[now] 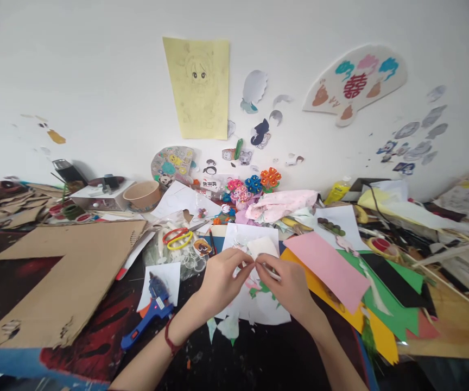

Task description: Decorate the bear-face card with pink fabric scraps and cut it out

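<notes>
My left hand (223,278) and my right hand (289,285) meet fingertip to fingertip over the middle of the table. Both are closed in a pinch, and whatever is between the fingertips is too small to make out. A sliver of something white shows under the right fingers. Just behind the hands lies a small white piece (264,247), perhaps tissue or paper. Below them a white sheet of paper (273,314) carries pink and green scraps, partly hidden by the hands. Pale green cut scraps (229,327) lie at its near left edge.
A blue glue gun (151,315) rests at left on white paper, near large cardboard (75,277). Right are pink paper (328,269), yellow and green sheets, and a black phone-like slab (395,279). Scissors (179,238), bright flowers (253,184) and a bowl (141,194) stand behind.
</notes>
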A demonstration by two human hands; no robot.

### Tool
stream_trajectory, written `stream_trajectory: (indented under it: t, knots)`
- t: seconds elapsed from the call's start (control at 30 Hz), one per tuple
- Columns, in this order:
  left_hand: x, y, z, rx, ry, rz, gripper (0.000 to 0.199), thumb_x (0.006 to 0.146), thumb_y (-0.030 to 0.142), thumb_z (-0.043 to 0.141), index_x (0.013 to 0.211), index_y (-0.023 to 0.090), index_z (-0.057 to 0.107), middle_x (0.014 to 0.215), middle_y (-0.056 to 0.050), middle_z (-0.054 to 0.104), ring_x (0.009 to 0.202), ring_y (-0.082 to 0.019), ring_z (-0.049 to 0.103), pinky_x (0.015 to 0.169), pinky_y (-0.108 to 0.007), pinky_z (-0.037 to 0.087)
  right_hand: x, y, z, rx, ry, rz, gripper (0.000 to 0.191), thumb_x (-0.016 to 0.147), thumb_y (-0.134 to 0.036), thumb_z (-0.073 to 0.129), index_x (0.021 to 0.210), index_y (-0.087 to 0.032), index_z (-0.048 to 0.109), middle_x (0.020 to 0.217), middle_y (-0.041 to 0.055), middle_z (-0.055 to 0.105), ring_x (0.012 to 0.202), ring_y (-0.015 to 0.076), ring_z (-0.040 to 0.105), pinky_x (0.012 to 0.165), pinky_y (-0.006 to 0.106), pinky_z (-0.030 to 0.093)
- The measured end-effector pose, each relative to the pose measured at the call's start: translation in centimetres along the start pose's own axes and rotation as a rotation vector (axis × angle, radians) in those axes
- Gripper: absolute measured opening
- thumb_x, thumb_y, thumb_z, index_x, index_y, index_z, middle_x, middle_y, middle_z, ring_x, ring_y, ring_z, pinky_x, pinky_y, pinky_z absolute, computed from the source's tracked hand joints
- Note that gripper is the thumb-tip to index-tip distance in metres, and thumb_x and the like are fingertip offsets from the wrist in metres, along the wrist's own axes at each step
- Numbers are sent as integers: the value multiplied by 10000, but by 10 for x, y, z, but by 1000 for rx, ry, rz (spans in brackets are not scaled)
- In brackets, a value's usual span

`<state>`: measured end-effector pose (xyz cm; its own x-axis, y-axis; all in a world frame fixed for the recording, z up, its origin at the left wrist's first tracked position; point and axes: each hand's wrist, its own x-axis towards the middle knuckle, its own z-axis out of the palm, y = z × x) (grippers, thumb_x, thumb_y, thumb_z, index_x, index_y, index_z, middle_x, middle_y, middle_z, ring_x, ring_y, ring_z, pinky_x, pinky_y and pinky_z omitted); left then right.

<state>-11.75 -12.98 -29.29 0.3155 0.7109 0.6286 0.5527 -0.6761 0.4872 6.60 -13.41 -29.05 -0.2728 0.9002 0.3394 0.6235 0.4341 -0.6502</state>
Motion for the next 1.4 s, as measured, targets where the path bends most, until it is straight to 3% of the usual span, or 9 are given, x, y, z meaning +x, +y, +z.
stream_trajectory:
  t: [0.3,0.43,0.53,0.63,0.73,0.83,1.03,1.23,1.4]
  knots:
    - [-8,8,2,288,86,423,197,884,50,561,1068,120,573,878,-92,683,754,-186,598,686,-317,496,-2,1,-8,538,-162,43,288,934,-414,541,774,-186,614,641,-24,522,602,122,453,574,252,341]
    - [-11,23,-10,180,197,492,200,889,43,550,1073,113,587,877,-92,684,768,-175,614,699,-300,507,-3,10,-12,646,-40,78,270,914,-374,589,721,-186,583,631,-33,472,593,108,413,560,250,312]
    - [-7,32,-20,-80,275,321,131,913,55,543,991,150,589,837,-53,666,784,-147,617,722,-264,501,-5,19,-8,829,10,108,261,936,-365,566,740,-194,550,627,-48,389,569,95,337,529,247,250]
    - [-1,28,-14,-314,144,-30,118,957,263,550,1040,183,578,930,-71,669,875,-173,625,756,-283,497,-9,20,3,1041,-162,63,177,950,-381,557,885,-217,567,610,-65,369,538,88,324,521,243,237]
    - [0,19,3,-691,-43,-398,282,996,437,422,1020,185,545,664,18,558,577,-112,533,535,-211,427,-14,17,14,1191,-212,26,156,928,-374,608,968,-239,541,624,-77,407,496,64,329,510,231,244]
    - [-2,10,14,-892,78,-611,369,956,532,461,814,192,478,515,94,357,422,-56,291,414,-164,250,-18,23,16,1252,-285,45,202,920,-349,629,1060,-256,518,652,-62,474,509,69,390,506,226,268]
    - [-3,0,14,-846,115,-589,342,907,517,563,822,202,457,484,122,284,428,-53,195,425,-177,146,-15,35,18,1257,-379,92,540,764,-478,779,1186,-269,515,785,-21,483,675,126,479,600,264,357]
    - [0,-15,7,-554,195,-486,220,928,393,570,857,186,555,640,42,521,571,-93,456,554,-198,356,6,25,26,1072,-228,197,241,948,-442,556,1105,-262,523,606,-87,285,541,94,261,530,232,258]
    - [0,-35,-16,-367,298,-464,199,923,359,573,884,178,645,847,-31,654,739,-146,575,694,-252,430,65,62,12,412,68,73,290,963,-313,454,1231,-217,508,630,-53,435,631,154,466,641,281,381]
